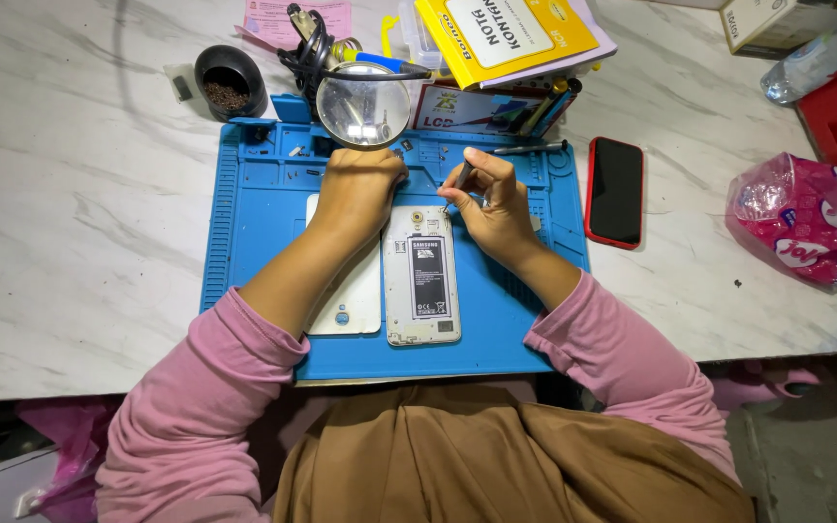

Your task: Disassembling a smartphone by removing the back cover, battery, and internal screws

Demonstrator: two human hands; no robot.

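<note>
**Open phone, back cover off**

The left hand [356,189] rests closed on the mat [244,242], its fingers curled; the removed cover [349,300] lies under its wrist. Just right, the phone [421,276] lies with its battery exposed. The right hand [496,203] pinches a screwdriver [457,184], tip at the phone's top edge; disassembly looks barely begun.

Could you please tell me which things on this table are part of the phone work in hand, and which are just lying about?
In use:
- opened phone, back cover off
- white back cover
- thin tool in the right hand
- left hand, by the phone's top
- blue work mat

Lying about:
- red-cased phone
- pink packet
- yellow booklet
- black cup
- magnifier
</note>
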